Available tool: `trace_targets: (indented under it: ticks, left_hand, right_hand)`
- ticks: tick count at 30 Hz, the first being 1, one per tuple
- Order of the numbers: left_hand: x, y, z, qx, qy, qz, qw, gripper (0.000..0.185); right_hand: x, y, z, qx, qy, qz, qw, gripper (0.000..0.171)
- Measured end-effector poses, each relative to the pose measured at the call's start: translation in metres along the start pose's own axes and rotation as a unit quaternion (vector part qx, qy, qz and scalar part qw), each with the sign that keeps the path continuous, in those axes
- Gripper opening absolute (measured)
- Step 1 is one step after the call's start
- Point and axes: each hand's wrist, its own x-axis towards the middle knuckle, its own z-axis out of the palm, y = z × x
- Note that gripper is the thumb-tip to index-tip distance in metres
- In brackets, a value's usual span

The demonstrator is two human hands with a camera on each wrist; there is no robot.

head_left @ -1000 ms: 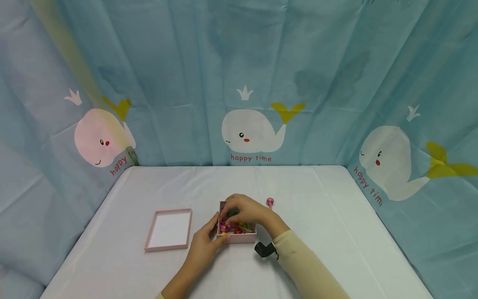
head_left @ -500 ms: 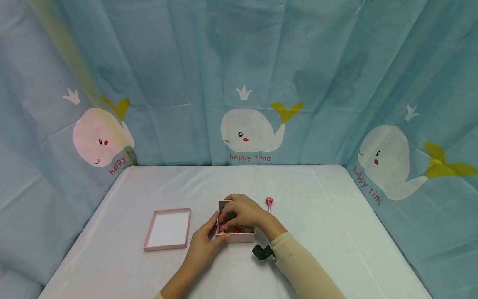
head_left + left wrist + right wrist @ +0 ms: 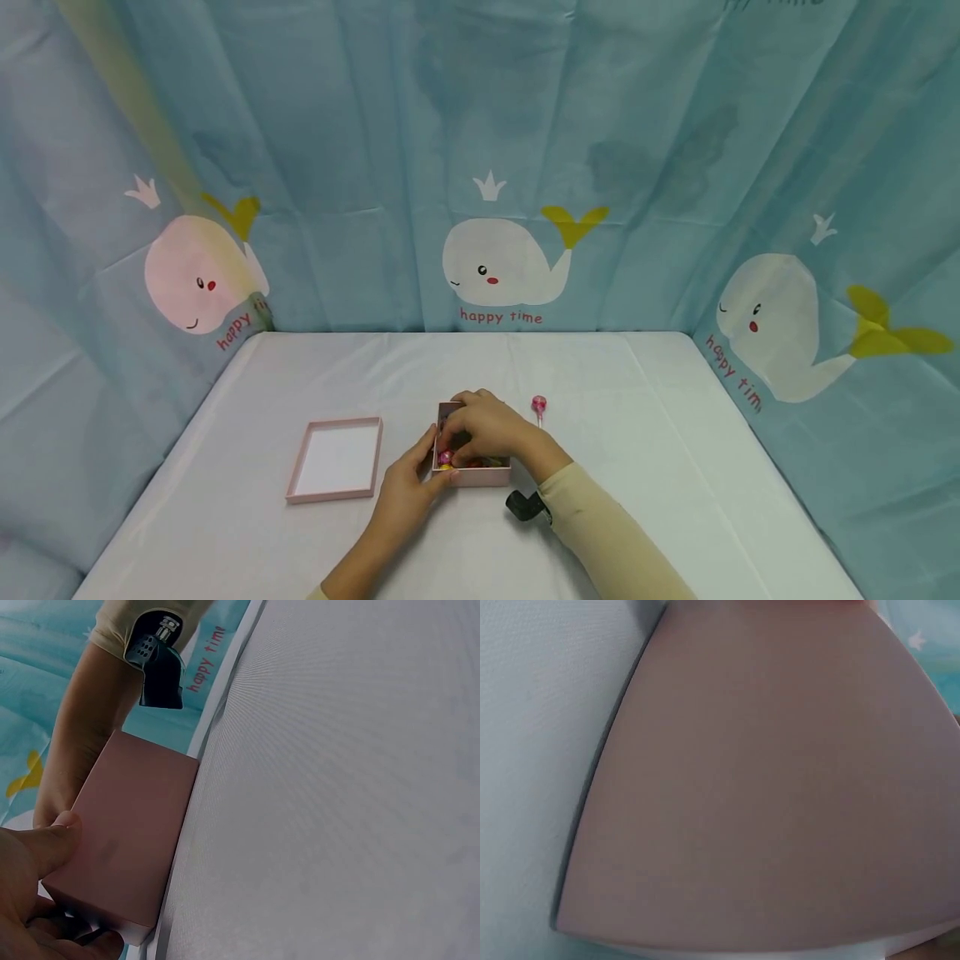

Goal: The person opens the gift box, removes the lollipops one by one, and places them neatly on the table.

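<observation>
Pink box (image 3: pixel 472 475) sits mid-table, already holding sweets; left hand (image 3: pixel 408 487) grips its near-left corner; right hand (image 3: pixel 487 425) reaches inside, fingers curled, grasp unclear; lid (image 3: pixel 335 459) off at left; lollipop (image 3: pixel 538 406) outside.

A white counter (image 3: pixel 637 433) with a smooth cloth fills the lower part of the head view. Behind it and on both sides hangs a light blue curtain (image 3: pixel 360 125) with white whales (image 3: pixel 502 267), yellow tails and the red words "happy time". The light is soft and even.
</observation>
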Motion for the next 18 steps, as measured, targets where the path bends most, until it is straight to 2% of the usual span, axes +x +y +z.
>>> trace_targets:
  ticks: [18]
  left_hand:
    - [0.0000,0.0023,-0.0006,0.009,0.011,0.001,0.9999,0.087]
  right_hand:
    - [-0.0007,-0.0063,-0.0007,-0.077,0.009,-0.059,0.995,0.023]
